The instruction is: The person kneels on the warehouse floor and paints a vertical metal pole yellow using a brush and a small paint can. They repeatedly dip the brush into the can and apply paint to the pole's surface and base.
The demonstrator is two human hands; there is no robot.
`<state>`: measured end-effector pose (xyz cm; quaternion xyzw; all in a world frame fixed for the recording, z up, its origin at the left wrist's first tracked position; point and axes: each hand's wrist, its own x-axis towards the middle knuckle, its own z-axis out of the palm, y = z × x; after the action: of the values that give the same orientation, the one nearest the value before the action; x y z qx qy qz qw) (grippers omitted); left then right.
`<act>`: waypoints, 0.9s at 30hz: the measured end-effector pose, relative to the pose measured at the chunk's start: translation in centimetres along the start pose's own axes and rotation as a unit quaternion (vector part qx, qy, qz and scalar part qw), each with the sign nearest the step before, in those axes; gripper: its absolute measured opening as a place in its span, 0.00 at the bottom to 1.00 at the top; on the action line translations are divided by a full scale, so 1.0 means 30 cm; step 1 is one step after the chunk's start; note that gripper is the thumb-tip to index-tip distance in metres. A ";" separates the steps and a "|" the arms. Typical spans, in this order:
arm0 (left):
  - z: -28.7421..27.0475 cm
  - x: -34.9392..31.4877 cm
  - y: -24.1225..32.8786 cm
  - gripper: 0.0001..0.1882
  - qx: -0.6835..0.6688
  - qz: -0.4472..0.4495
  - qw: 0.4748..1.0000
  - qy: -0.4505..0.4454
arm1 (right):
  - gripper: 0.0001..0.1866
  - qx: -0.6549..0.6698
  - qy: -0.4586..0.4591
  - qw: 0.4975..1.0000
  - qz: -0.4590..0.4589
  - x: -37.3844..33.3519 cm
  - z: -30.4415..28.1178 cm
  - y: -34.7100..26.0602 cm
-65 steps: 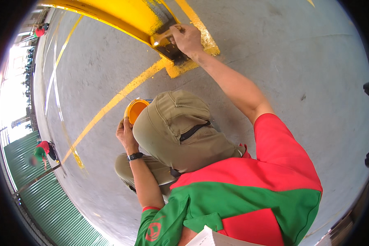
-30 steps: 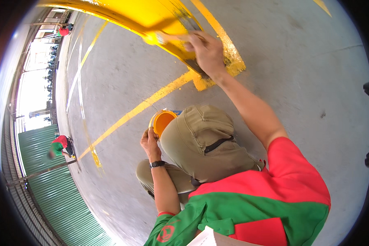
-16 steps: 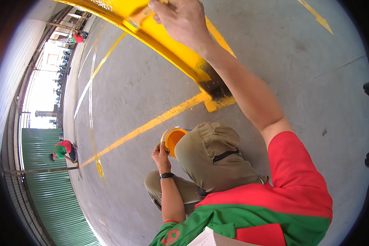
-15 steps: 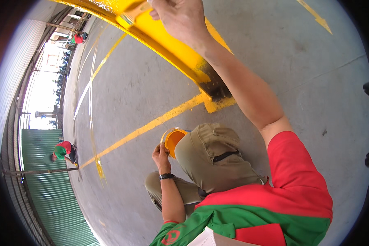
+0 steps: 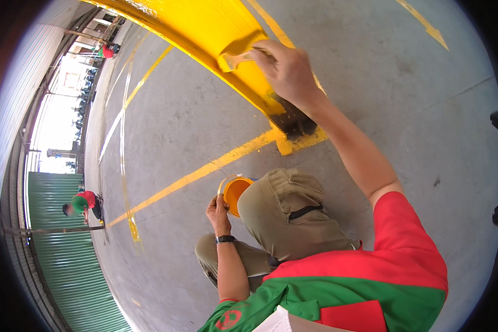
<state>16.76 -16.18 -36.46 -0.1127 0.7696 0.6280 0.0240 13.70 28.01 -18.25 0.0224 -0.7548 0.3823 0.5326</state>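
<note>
A paintbrush (image 5: 239, 58) with yellow-coated bristles is gripped in my right hand (image 5: 285, 72). Its bristles lie against a steel column (image 5: 205, 27) covered in wet-looking yellow paint. Toward its foot the column turns dark and bare (image 5: 296, 119), with ragged yellow at the boundary. Down by my bent knee, my left hand (image 5: 218, 213) pinches the rim or handle of a paint bucket (image 5: 237, 195), orange-yellow inside. My knee hides part of the bucket.
Yellow floor lines (image 5: 205, 166) cross the grey concrete and meet at the column's base. One co-worker (image 5: 86, 205) crouches at the far left near a green corrugated wall (image 5: 66, 265); another person (image 5: 106, 51) is farther off. A yellow arrow (image 5: 426, 25) marks the floor, upper right.
My right hand has brought the brush down the column toward its dark foot. My left hand and the bucket stay nearly where they were.
</note>
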 end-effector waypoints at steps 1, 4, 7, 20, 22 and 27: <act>0.001 0.002 0.002 0.12 0.000 0.011 1.000 -0.006 | 0.09 0.027 0.023 0.999 -0.025 0.053 0.023 -0.030; 0.000 0.001 0.011 0.10 0.000 0.013 1.000 0.010 | 0.08 0.088 0.082 0.989 -0.082 0.245 0.084 -0.138; -0.001 -0.003 0.019 0.11 -0.004 0.011 1.000 0.011 | 0.08 0.143 0.121 0.982 -0.040 0.396 0.055 -0.211; -0.005 -0.014 0.020 0.12 0.002 0.017 1.000 0.006 | 0.08 0.091 0.089 0.972 -0.196 0.297 0.004 -0.089; -0.006 -0.018 0.020 0.12 0.011 0.014 1.000 0.006 | 0.09 0.110 0.097 0.978 -0.146 0.337 -0.023 -0.096; -0.012 -0.024 0.035 0.13 0.003 0.010 1.000 0.016 | 0.11 0.244 0.170 0.950 -0.101 0.644 0.091 -0.214</act>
<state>17.29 -16.23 -35.25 -0.1153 0.7726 0.6244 0.0059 6.04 29.03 0.79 0.1623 -0.5309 0.4970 0.6669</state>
